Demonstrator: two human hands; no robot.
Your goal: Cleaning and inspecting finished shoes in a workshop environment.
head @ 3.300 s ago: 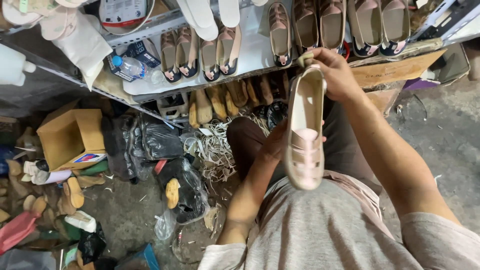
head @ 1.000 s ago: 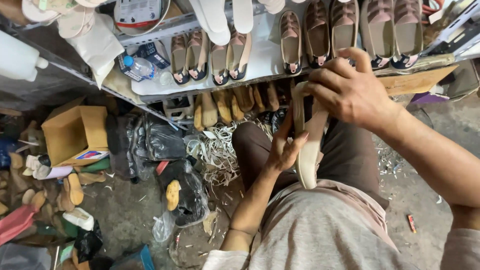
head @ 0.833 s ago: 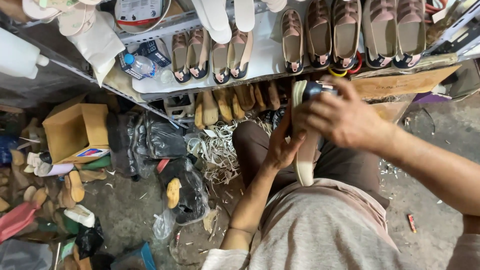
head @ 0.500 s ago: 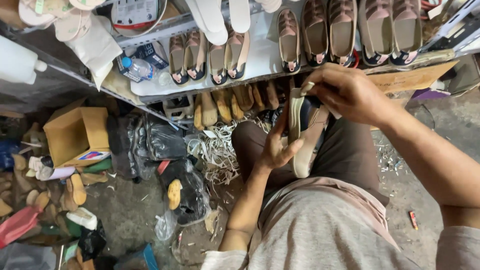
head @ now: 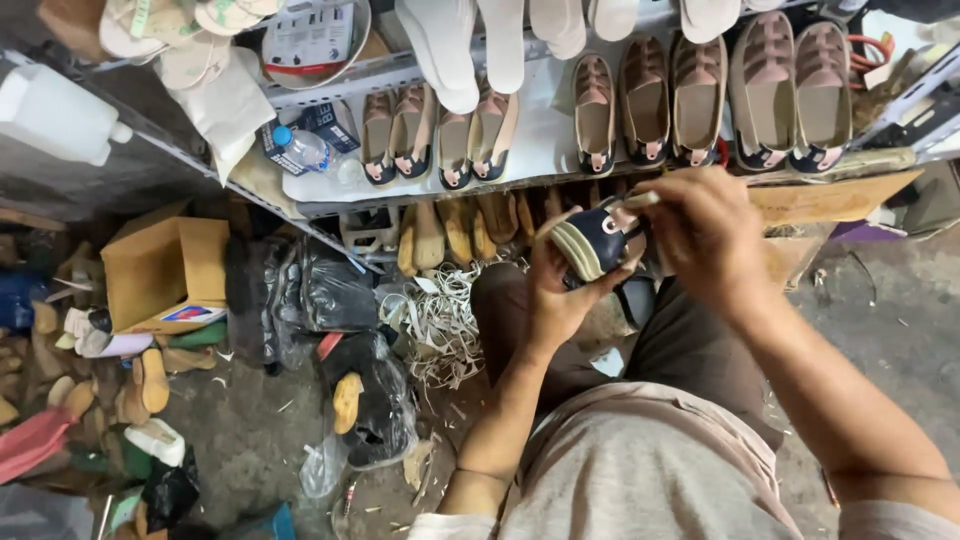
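the dark navy shoe (head: 598, 240) sits up in front of the person's lap, tipped so its pale ribbed sole edge faces the camera, just below the shelf of finished pairs. the left hand (head: 555, 295) cups it from underneath, fingers wrapped closed around the heel and side, so it is gripping the shoe firmly. the right hand (head: 705, 235) is closed over the far end, fingers pinched on the pink trim at the top of the upper; whether it also holds a small tool there i cannot tell, since the fingers hide that spot. as for progress, the shoe looks assembled, with sole and upper already joined, and what is in hand seems to be a finishing touch or check on the trim, so i'd judge the work on this one as near its end, not yet set down with the rest. directly behind the hands a white shelf (head: 540, 150) carries rows of similar shoes (head: 690, 100) in tan and pink with dark toes, side by side with their toes towards the person. under the shelf stand wooden lasts (head: 450, 225), and below them lies a tangle of pale strips (head: 440, 320) on the floor. further left are black plastic bags (head: 330, 290), an open cardboard box (head: 165, 265), and a plastic water bottle (head: 300, 148) lying on the shelf's end.
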